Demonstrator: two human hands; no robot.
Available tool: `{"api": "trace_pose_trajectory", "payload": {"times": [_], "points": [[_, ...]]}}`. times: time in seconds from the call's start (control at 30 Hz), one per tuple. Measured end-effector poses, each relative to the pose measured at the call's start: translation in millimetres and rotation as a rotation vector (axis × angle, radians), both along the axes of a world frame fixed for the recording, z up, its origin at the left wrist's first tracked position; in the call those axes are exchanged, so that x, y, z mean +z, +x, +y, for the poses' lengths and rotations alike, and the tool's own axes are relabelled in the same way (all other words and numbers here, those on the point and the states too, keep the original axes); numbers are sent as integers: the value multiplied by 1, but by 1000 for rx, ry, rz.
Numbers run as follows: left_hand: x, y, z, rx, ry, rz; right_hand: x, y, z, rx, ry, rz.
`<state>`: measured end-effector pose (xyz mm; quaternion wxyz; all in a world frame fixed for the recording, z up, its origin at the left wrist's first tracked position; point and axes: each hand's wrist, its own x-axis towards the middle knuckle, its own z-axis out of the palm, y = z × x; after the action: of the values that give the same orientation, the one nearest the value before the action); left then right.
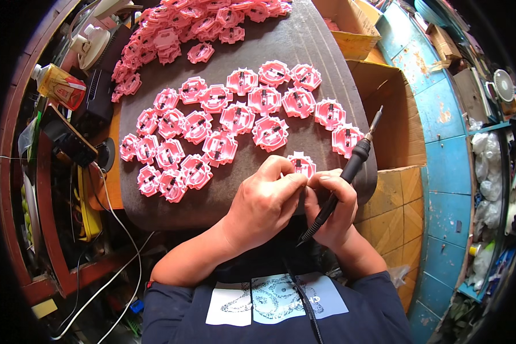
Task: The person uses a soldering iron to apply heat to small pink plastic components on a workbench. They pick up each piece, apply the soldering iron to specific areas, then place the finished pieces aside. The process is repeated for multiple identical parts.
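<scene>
In my right hand (333, 209) a soldering iron (354, 163) with a black handle lies between the fingers, its metal tip pointing away to the far right. The thumb and forefinger of that hand also pinch together near my left fingertips. My left hand (264, 198) is closed in a pinch, and whatever small thing it grips is hidden. Just beyond both sets of fingertips is a pink plastic part (302, 164) with a black piece in it, partly covered by the fingers. Several similar pink parts (221, 148) are spread in rows farther off.
The parts rest on a dark board (252, 172). A heap of pink parts (183, 28) covers its far left. Cardboard boxes (390, 114) stand to the right, by blue cabinets (447, 155). At left are a bottle (63, 86), a phone (69, 136) and a white cable (117, 212).
</scene>
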<state>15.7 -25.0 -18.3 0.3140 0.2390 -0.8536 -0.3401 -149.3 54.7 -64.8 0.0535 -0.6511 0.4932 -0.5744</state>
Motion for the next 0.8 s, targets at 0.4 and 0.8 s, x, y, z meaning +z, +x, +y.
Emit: {"api": "trace_pose_trajectory", "payload": {"times": [0.4, 0.8], "points": [[-5, 1, -8, 7, 11, 55, 1, -2, -5, 2, 8, 83], [-6, -3, -2, 110, -42, 46, 5, 0, -1, -30, -115, 210]]}}
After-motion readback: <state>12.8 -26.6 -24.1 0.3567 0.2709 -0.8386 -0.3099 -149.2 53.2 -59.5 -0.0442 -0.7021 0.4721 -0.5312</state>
